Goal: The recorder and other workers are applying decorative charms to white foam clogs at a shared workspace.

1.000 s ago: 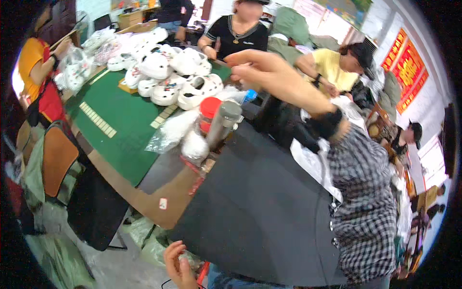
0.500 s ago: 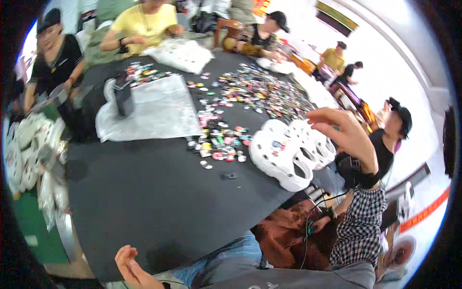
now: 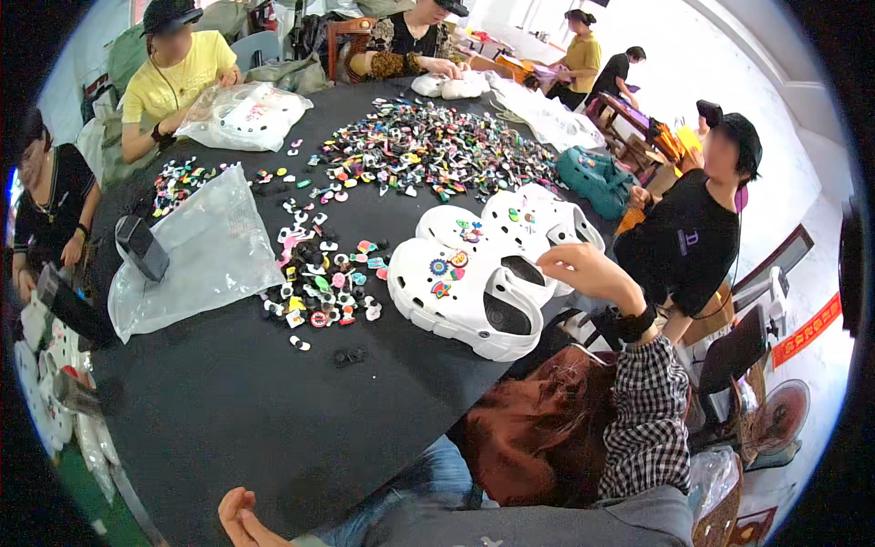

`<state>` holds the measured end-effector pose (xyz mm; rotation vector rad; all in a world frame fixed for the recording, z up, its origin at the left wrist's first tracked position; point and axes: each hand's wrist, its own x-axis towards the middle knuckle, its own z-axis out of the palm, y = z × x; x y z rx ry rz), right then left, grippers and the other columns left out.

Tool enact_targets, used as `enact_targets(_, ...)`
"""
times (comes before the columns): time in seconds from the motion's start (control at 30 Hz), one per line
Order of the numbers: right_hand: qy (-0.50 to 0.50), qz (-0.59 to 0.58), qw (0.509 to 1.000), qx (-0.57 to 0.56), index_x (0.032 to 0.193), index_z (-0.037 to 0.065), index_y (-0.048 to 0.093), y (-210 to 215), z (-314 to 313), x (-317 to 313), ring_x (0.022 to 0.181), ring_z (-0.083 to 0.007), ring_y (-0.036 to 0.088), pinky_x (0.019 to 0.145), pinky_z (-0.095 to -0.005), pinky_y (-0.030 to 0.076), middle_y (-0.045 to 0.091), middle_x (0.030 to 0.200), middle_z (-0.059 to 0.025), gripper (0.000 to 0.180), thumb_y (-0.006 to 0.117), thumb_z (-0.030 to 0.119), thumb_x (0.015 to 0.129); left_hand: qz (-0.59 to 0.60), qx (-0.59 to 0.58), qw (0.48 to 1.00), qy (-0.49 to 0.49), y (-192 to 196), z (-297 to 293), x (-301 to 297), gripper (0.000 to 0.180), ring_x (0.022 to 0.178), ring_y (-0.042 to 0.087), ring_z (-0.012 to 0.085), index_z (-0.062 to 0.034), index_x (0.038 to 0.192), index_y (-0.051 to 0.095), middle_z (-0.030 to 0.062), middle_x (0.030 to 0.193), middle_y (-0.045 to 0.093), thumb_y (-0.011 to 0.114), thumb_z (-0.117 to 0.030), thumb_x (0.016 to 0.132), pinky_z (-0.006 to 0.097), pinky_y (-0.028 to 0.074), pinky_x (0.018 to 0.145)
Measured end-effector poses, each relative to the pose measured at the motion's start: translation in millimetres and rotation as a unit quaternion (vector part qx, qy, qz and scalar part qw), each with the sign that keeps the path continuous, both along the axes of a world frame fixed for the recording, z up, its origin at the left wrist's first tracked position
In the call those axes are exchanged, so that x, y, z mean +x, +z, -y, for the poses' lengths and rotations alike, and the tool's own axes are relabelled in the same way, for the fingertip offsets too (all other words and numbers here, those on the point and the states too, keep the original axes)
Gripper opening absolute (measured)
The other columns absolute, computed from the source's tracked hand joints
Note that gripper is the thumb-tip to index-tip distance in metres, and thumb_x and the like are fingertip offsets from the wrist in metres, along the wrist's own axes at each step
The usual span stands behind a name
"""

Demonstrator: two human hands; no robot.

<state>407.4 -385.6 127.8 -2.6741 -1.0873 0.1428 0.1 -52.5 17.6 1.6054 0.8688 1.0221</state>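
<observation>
At the right edge of the black table stand white clogs in two groups: the nearer clogs (image 3: 412, 287) carry several colourful charms, and the farther white clogs (image 3: 544, 215) have charms too. My right hand (image 3: 597, 275) reaches over the heel straps of the nearer clogs. Its fingers are stretched out and slightly bent; whether they touch the clogs I cannot tell. My left hand (image 3: 246, 521), partly cut off by the lower edge, hovers near the table's front side. Its fingers are loosely bent with nothing in them. Left of the clogs lies a small heap of charms (image 3: 328, 281).
A large charm pile (image 3: 433, 150) spreads across the far table (image 3: 273, 415). On the left, a clear plastic bag (image 3: 205, 264) lies under a black box-shaped stand (image 3: 141, 248). A teal clog (image 3: 592, 182) sits beyond the white ones. Several people work around the table.
My view has shifted, so the table's contents sit farther left in the picture. My right hand has come lower, over the clogs' heel straps. The left hand stays near the lower edge.
</observation>
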Motion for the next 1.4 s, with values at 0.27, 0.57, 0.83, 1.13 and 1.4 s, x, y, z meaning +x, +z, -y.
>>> enact_targets(0.27, 0.048, 0.028, 0.989, -0.139, 0.094, -0.001, 0.054, -28.1, -30.1, -8.0, 0.086, -0.0373, 0.062, 0.074, -0.0458, 0.048, 0.063, 0.088, -0.0196, 0.050, 0.070, 0.043, 0.075, -0.010, 0.014, 0.999, -0.042, 7.1, 14.7, 28.5, 0.022, 0.093, 0.058, 0.0208, 0.0015, 0.107, 0.059, 0.0111, 0.103, 0.062, 0.042, -0.008, 0.098, 0.032, 0.046, 0.085)
enact_targets(0.57, 0.025, -0.034, 0.986, -0.160, 0.098, 0.005, 0.055, -27.2, -26.9, -10.1, 0.078, -0.0413, 0.063, 0.070, -0.0505, 0.049, 0.064, 0.077, -0.0206, 0.035, 0.064, 0.034, 0.081, -0.008, 0.025, 0.997, -0.071, 13.2, 20.4, 36.6, 0.021, 0.092, 0.058, 0.0220, 0.0033, 0.105, 0.059, 0.0121, 0.103, 0.062, 0.042, -0.004, 0.097, 0.032, 0.046, 0.085)
enact_targets(0.83, -0.057, -0.030, 0.997, 0.042, 0.083, -0.001, 0.055, -37.2, -43.5, -79.1, 0.069, -0.0449, 0.059, 0.063, -0.0510, 0.047, 0.060, 0.070, -0.0253, 0.026, 0.060, 0.024, 0.077, -0.013, 0.027, 0.997, -0.075, 14.8, 14.2, 30.6, 0.020, 0.089, 0.059, 0.0217, 0.0030, 0.104, 0.060, 0.0121, 0.100, 0.062, 0.043, -0.004, 0.096, 0.032, 0.047, 0.083)
enact_targets(1.13, -0.165, -0.154, 0.946, 0.232, 0.094, -0.005, 0.054, -7.2, -42.4, -128.4, 0.061, -0.0153, 0.054, 0.056, -0.0315, 0.044, 0.057, 0.070, -0.0136, 0.021, 0.055, 0.015, 0.086, -0.002, 0.036, 0.996, -0.086, 12.8, 20.0, 27.7, 0.019, 0.088, 0.058, 0.0203, 0.0035, 0.102, 0.060, 0.0118, 0.100, 0.062, 0.044, -0.004, 0.096, 0.032, 0.046, 0.082)
enact_targets(1.4, -0.048, -0.100, 0.964, 0.241, 0.092, -0.001, 0.056, 21.3, -98.0, -152.1, 0.061, -0.0136, 0.054, 0.055, -0.0329, 0.044, 0.058, 0.067, -0.0121, 0.011, 0.059, 0.007, 0.084, -0.039, 0.039, 0.998, -0.029, 14.0, 15.6, 19.6, 0.018, 0.086, 0.059, 0.0199, -0.0002, 0.091, 0.063, 0.0119, 0.095, 0.063, 0.046, 0.002, 0.087, 0.030, 0.048, 0.078)
